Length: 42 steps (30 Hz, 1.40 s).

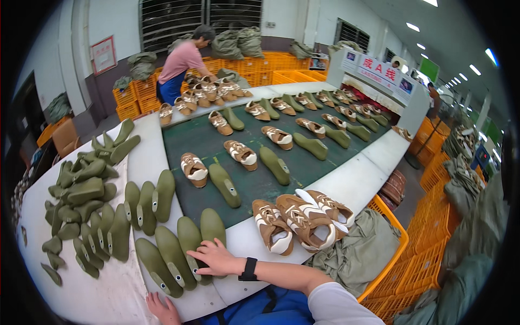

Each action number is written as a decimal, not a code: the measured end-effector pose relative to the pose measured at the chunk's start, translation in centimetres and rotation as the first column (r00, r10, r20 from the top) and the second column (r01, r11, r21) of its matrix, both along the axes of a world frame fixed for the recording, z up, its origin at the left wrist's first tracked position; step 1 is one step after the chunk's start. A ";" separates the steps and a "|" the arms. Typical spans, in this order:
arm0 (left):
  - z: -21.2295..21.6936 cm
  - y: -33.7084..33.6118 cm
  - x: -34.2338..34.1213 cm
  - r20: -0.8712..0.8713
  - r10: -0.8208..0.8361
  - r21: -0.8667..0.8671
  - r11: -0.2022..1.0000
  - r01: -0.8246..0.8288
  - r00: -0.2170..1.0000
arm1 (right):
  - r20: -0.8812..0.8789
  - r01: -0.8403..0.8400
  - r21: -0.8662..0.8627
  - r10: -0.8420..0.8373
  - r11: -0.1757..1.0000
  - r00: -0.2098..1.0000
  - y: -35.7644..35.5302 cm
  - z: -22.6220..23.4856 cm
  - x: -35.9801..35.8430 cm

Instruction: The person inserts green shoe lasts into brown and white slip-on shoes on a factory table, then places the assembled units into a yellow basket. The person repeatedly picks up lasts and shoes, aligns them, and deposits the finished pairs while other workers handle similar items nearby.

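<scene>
Several green shoe lasts [172, 254] lie side by side on the white table corner in front of me. My right hand [216, 259] rests on the two rightmost lasts of this row, its fingers spread over their heel ends. At the near table edge, my left hand [162, 310] is beside the heel of the leftmost last, fingers stretched out and holding nothing visible. Right of my right hand, several brown-and-white sneakers [309, 222] are bunched on the white ledge. Just beyond the row stand three more lasts [146, 207].
A dark green conveyor belt [244, 195] carries sneakers and lasts in pairs. A heap of lasts [81, 189] covers the left table. Across the belt, a person in pink [181, 67] handles sneakers. Orange crates [403, 271] and grey-green cloth [357, 246] stand at my right.
</scene>
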<state>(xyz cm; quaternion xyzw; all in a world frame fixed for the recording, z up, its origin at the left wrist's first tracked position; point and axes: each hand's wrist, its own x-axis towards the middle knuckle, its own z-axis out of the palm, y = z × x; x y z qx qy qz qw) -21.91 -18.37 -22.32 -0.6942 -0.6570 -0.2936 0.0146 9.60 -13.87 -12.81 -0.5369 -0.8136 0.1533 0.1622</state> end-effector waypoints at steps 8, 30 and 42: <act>-0.9 -0.4 0.1 -0.016 0.040 -0.036 0.999 -0.041 0.999 | 0.040 0.056 0.140 -0.062 0.989 0.997 -0.4 0.0 -0.8; -0.5 -0.4 -0.6 -0.103 -0.014 -0.043 0.999 0.010 0.995 | -0.007 0.092 0.157 -0.092 0.983 0.996 -0.5 -0.3 -1.2; -0.8 -0.4 -0.5 -0.118 0.015 -0.038 0.999 -0.020 0.993 | -0.042 0.117 0.115 -0.113 0.986 0.993 -0.7 0.0 -1.1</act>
